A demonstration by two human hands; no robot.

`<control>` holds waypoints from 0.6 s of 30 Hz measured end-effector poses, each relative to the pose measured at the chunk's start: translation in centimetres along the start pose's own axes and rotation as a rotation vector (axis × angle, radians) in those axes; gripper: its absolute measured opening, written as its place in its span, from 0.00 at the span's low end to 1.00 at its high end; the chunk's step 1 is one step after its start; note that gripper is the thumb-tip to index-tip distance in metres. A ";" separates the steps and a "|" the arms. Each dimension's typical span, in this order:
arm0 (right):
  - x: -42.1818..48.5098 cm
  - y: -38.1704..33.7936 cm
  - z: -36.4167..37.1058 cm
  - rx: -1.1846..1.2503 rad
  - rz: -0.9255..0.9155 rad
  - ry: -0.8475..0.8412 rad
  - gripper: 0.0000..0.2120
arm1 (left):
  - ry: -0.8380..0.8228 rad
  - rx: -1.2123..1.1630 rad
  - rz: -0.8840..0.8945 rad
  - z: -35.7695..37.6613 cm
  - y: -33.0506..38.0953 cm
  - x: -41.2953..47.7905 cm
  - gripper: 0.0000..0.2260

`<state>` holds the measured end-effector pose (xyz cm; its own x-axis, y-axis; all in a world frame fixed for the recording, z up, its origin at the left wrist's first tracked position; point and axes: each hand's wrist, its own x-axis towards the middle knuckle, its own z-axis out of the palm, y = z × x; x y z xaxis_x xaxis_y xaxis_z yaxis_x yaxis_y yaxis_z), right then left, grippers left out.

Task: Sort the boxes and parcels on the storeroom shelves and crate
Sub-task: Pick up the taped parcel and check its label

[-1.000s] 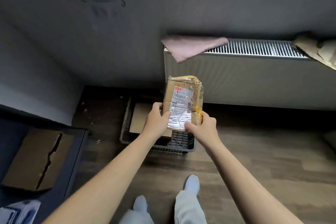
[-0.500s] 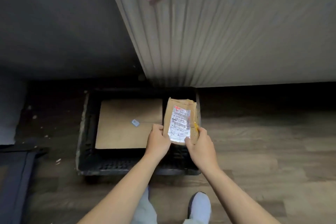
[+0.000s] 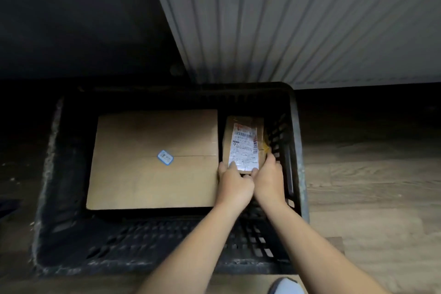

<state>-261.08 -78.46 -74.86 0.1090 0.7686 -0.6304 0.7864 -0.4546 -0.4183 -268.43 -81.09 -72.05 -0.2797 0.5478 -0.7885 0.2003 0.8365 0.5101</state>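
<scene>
Both hands reach into the black crate (image 3: 297, 136), which stands on the wooden floor (image 3: 370, 186) with its far edge under the ribbed radiator (image 3: 298, 19). The left hand (image 3: 235, 186) and the right hand (image 3: 269, 180) each keep a grip clamped on the near end of the small parcel (image 3: 243, 145), fingers curled round its near edge and corners. The parcel lies lengthwise, white label (image 3: 244, 150) up, in the narrow slot at the crate's right side. Its left edge runs just beside the right edge of the flat cardboard box (image 3: 152, 174). Its right edge is near the crate's slotted right wall, with little room for the right hand. Whether it rests on the crate bottom cannot be told. The flat cardboard box, marked by a blue-rimmed sticker (image 3: 165, 157), leaves open strips along the crate's left and near walls. A pale shoe (image 3: 286, 286) shows at the bottom edge.
</scene>
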 end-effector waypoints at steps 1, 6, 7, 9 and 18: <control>0.9 0.1 0.6 0.007 0.014 0.002 0.21 | -0.006 0.019 -0.002 0.6 0.1 0.4 0.25; 3.8 1.4 2.7 0.009 -0.018 -0.021 0.19 | 0.057 0.023 -0.020 3.1 -0.5 2.3 0.23; 3.9 1.6 2.8 -0.009 -0.043 -0.044 0.21 | 0.043 0.028 -0.014 3.2 -0.8 2.4 0.22; 3.5 1.9 2.7 -0.098 -0.075 -0.089 0.24 | 0.009 0.026 -0.017 3.2 -1.4 2.5 0.22; -3.9 -4.2 -5.6 0.050 -0.113 -0.177 0.22 | 0.030 -0.059 0.025 -3.4 3.4 -4.6 0.20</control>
<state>-261.45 -77.02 -66.97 -0.0897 0.7271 -0.6806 0.7561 -0.3951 -0.5217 -269.65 -80.68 -65.53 -0.3032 0.5678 -0.7653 0.1522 0.8216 0.5493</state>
